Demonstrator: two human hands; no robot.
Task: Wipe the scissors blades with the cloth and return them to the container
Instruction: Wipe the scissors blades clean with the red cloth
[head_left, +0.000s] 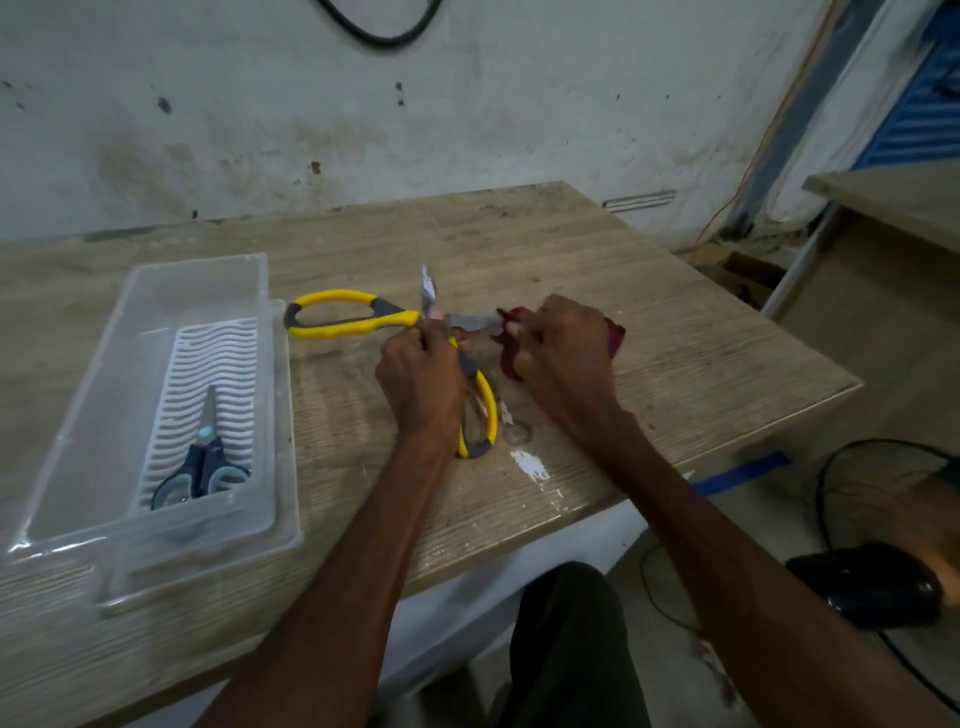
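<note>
- Presently the scissors (353, 318) are gripped mid-frame, spread wide, by curled fingers (423, 340) of the left hand (421, 387), exposing one blade (470, 322).
- The cloth (615, 335) is pinched round it in the right hand (563, 358).
- The container (156, 278) is set lower left, within reach.

The left hand (421, 384) covers the pivot of the yellow scissors (337, 314) and part of the handle pointing to 5 o'clock. The right hand (561, 358) hides most of the red cloth (509, 358). The tip of the blade pointing to 3 o'clock is concealed in that cloth. The table (649, 322) is cut off at 9 o'clock. At 4 o'clock, a dark object (872, 582) is too blurred to identify.
</note>
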